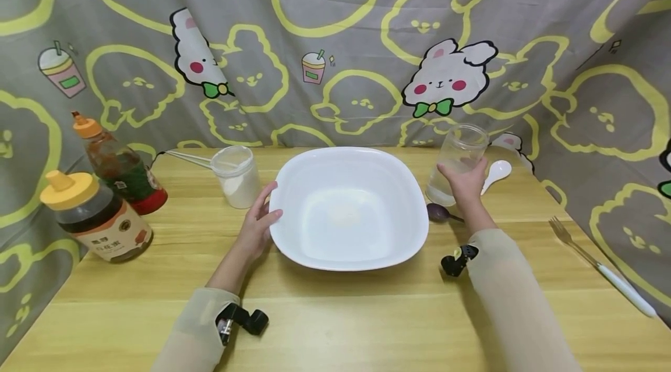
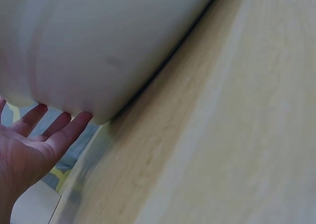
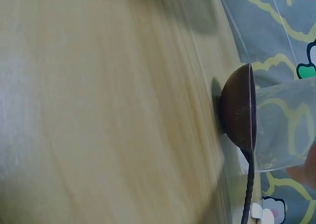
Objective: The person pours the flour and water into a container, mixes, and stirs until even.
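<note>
A large white square bowl [image 1: 348,209] stands in the middle of the wooden table [image 1: 335,314]. My left hand [image 1: 260,222] rests against the bowl's left rim with straight fingers; the left wrist view shows the fingers [image 2: 59,130] touching the bowl's outer wall [image 2: 98,46]. My right hand [image 1: 466,181] grips a clear glass jar [image 1: 458,159] with some water in it, right of the bowl. A dark purple spoon [image 1: 440,213] lies on the table beside the jar; its bowl [image 3: 238,108] shows in the right wrist view next to the jar [image 3: 281,130].
A lidded plastic cup of white powder [image 1: 238,176] stands left of the bowl, with clear chopsticks [image 1: 189,158] behind it. Two sauce bottles [image 1: 96,216] [image 1: 117,165] stand at far left. A white spoon [image 1: 495,174] lies behind the jar, a fork [image 1: 603,267] at right. Patterned cloth surrounds the table.
</note>
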Demonstrator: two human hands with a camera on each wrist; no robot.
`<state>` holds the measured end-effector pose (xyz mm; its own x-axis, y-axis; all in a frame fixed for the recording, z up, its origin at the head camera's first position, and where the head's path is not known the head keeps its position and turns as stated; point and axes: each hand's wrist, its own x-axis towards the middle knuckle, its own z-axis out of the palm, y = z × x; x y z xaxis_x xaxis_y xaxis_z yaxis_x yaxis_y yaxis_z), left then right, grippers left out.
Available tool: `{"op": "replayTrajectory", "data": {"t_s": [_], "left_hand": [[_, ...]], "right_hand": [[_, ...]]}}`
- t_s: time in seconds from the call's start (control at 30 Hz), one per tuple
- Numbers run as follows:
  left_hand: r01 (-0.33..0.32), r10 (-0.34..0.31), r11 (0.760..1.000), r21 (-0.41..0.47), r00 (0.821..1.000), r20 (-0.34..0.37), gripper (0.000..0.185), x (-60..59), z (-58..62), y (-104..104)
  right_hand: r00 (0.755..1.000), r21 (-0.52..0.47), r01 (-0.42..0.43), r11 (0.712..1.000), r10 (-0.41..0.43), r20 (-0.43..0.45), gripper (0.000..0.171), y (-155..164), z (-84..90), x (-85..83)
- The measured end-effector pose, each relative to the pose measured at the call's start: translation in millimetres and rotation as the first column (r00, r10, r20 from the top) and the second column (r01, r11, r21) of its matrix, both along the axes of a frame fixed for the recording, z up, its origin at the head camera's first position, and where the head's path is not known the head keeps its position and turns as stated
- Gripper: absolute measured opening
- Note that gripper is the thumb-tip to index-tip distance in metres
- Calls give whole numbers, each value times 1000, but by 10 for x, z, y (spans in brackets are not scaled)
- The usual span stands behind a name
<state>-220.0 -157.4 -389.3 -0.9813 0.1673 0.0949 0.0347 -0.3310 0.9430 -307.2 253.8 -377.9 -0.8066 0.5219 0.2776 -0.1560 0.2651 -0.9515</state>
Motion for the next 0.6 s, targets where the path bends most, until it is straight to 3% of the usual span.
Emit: {"op": "replayTrajectory", "data": {"t_s": [0.17, 0.33, 0.6], "left_hand": [[6, -6, 1000, -3, 1000, -16, 63, 1, -16, 25], [24, -24, 1000, -4, 999, -34, 64, 11, -31, 42], [15, -16, 1000, -19, 999, -35, 63, -8, -35, 16]], "right_hand": [[1000, 42, 15, 999, -14, -20, 75, -6, 16, -2], [999, 122, -11, 992, 15, -38, 78, -59, 149, 11], [996, 294, -85, 952, 79, 32, 80, -127, 407, 82]]}}
